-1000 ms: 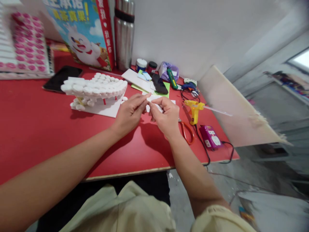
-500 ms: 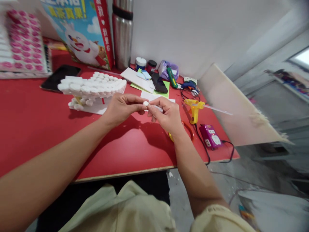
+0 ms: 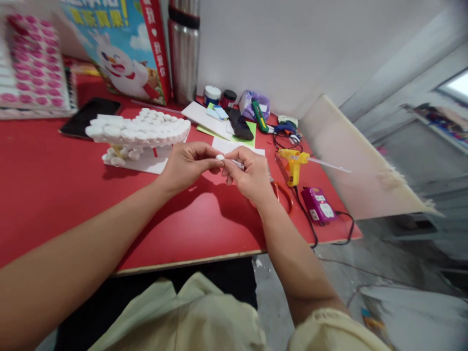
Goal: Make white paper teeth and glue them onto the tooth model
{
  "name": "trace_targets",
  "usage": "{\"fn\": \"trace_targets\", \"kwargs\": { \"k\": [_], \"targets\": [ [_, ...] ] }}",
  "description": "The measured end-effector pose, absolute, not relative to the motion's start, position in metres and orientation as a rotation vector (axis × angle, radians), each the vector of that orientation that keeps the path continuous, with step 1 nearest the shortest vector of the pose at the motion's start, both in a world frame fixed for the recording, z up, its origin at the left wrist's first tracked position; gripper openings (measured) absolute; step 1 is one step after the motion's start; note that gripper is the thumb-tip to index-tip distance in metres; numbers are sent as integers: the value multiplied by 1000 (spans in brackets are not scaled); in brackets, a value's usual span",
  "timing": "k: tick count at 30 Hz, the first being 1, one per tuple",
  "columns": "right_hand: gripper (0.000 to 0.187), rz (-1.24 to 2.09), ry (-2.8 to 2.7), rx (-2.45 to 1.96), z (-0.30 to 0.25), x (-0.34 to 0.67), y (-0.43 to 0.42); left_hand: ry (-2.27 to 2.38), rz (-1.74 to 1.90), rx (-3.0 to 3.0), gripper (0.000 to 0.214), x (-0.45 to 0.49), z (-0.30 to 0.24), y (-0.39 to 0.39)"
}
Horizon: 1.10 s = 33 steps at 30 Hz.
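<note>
Between my two hands, above the red table, is a small white roll (image 3: 220, 157) with a round end; its material is too small to make out. My left hand (image 3: 188, 163) pinches it from the left with thumb and fingertips. From the right, my right hand (image 3: 250, 173) grips it too, and a white strip-like tail (image 3: 238, 165) shows between its fingers. Just behind my left hand stands a white model (image 3: 141, 131) built of many small white rolls on a white base board (image 3: 142, 165). Orange-handled scissors (image 3: 287, 197) lie partly hidden by my right wrist.
A yellow glue gun (image 3: 294, 163) and purple power socket box (image 3: 319, 205), with cables, sit to the right. Behind are a green cutter (image 3: 260, 116), paint jars (image 3: 212, 95), white sheets (image 3: 208, 119), a steel flask (image 3: 184, 58) and a black phone (image 3: 89, 117). The red table's front edge (image 3: 190, 263) is near me.
Both hands keep their pinch on the white roll, with only slight finger movement. My right hand has shifted a little to the left, showing more of the scissors' handle.
</note>
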State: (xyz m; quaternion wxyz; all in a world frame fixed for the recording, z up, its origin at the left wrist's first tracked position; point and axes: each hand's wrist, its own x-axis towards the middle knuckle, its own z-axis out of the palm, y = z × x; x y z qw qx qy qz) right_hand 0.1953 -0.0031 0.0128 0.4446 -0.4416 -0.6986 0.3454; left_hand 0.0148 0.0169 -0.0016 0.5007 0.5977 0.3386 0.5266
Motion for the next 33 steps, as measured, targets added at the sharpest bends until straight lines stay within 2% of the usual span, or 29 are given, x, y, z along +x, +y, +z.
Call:
{"fn": "trace_targets", "kwargs": {
  "k": [3,5,11,13,17,21,28,33],
  "targets": [
    [18,903,-1655,-1108,14,193,-1,849,1217,1504,17,12,-3,20],
    [27,1020,-1585,-1093,17,192,1,862,1235,1515,17,10,-3,22],
    [58,1701,-1309,-1079,22,200,16,852,1299,1496,16,7,-4,27],
    [57,1879,-1248,-1041,22,202,18,836,1268,1527,16,6,-4,28],
    [37,2054,-1087,-975,24,202,17,799,1204,1604,17,5,-2,27],
    [25,2130,-1015,-897,29,200,13,793,1205,1611,15,5,-1,25],
    [18,2044,-1099,-875,26,200,9,815,1250,1553,14,5,0,26],
    [40,1780,-1220,-937,21,199,8,855,1254,1518,18,6,-2,27]
  ]
}}
